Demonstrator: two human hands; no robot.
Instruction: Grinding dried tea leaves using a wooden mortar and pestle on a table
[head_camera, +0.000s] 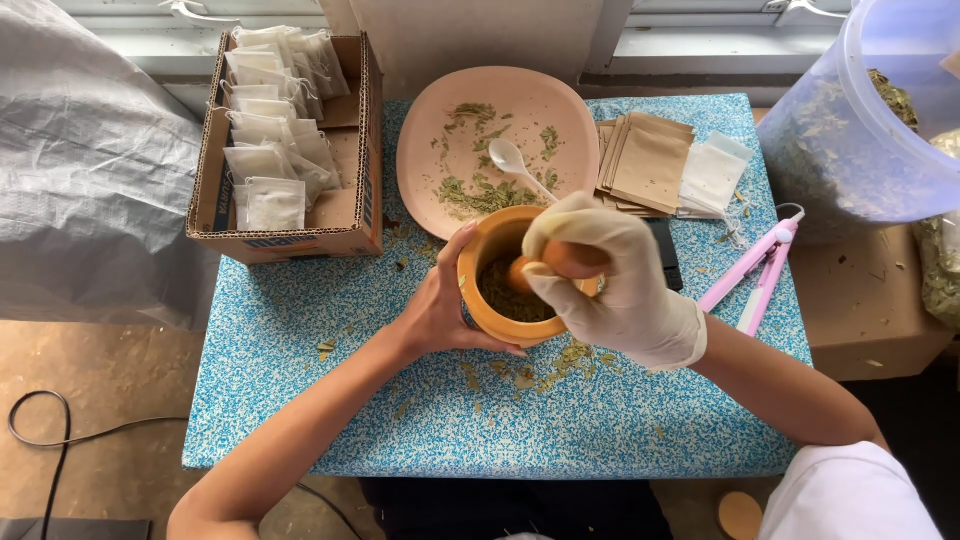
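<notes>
bare left hand (440, 310) cups the heavy, stiff wooden mortar (505, 275) by its wall; gloved right hand (600, 275) is closed round the pestle (545, 265)

The tabletop (300, 340) has a speckled pattern of blue and white. The mortar (490, 250) is ochre yellow, and the pestle (570, 258) is orange-brown. The right hand (615, 280) wears a cream glove. The plate (450, 130) is pale pink with green leaf bits and a white spoon (510, 160). The envelopes (650, 160) are brown, the sealer (755, 265) at the right is pink and white, and the box (345, 215) at upper left is brown cardboard holding white sachets (270, 130).
</notes>
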